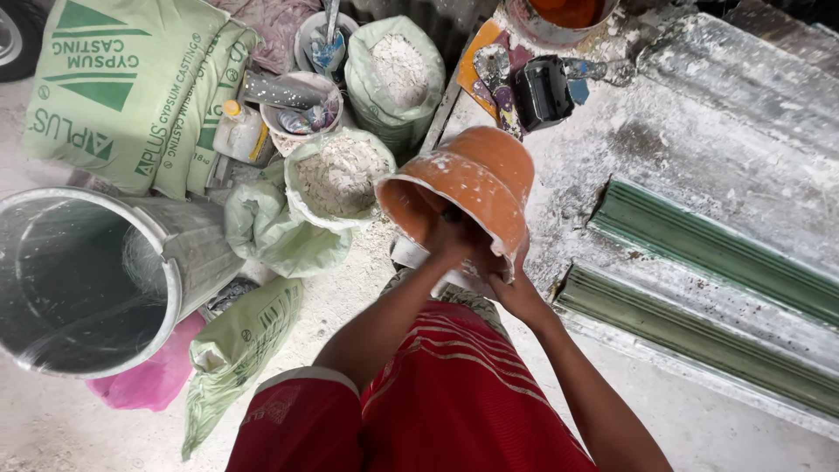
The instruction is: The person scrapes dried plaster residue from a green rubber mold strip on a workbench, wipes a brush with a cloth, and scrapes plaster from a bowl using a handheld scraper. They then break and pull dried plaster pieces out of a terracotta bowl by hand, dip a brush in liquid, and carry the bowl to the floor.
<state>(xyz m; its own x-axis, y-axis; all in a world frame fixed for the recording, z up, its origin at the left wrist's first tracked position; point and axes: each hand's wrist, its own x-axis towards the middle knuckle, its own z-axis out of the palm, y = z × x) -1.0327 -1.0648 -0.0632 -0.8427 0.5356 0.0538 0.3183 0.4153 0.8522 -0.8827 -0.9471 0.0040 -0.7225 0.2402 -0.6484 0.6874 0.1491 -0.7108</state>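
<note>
With the left hand [450, 236] reaching inside the tilted orange bucket [476, 183], the right hand [516, 293], closed under its rim, should brace it steady.

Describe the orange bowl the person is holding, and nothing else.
The orange bowl looks like soft plastic or rubber, smeared and speckled with white plaster inside and out. It is tipped on its side, its mouth facing left and down, above the edge of the plaster-crusted workbench. The left hand reaches inside it; the right hand supports its lower rim from beneath. Whether anything remains inside is not visible.
</note>
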